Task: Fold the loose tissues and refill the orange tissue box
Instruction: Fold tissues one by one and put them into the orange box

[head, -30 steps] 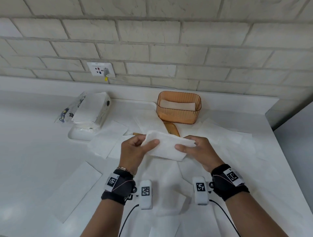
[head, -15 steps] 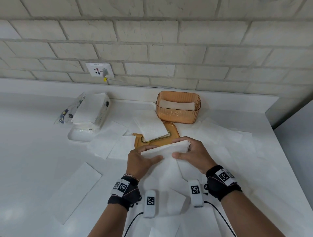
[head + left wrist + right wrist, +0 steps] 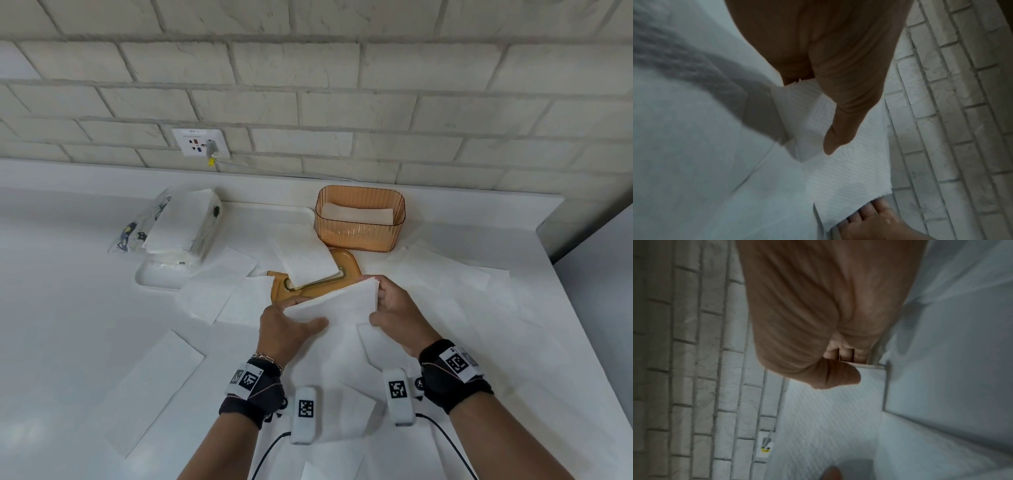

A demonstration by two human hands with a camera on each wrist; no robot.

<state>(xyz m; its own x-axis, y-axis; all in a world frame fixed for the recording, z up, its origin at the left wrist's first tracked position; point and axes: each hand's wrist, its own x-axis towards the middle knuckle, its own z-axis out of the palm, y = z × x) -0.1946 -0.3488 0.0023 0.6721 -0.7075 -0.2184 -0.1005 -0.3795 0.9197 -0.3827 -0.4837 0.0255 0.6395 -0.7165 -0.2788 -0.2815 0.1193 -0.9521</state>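
Note:
A folded white tissue (image 3: 339, 303) is held between both hands just above the counter. My left hand (image 3: 291, 323) pinches its left end, thumb on top (image 3: 835, 136). My right hand (image 3: 383, 305) grips its right end, thumb over the tissue (image 3: 840, 378). The orange tissue box (image 3: 359, 236) stands open at the back, with folded tissues (image 3: 358, 214) lying inside. Its orange lid (image 3: 346, 270) lies flat in front of it, with another folded tissue (image 3: 305, 260) resting on top. Several loose tissues (image 3: 154, 383) are spread across the white counter.
A plastic pack of tissues (image 3: 178, 228) sits on a white tray (image 3: 150, 277) at the back left. A wall socket (image 3: 200, 142) with a plugged cable is on the brick wall. The counter's right edge (image 3: 582, 322) drops off.
Both hands have lowered the tissue toward the counter and moved slightly forward, near the lid. The tissue now looks narrower than a second ago, and both hands still hold it.

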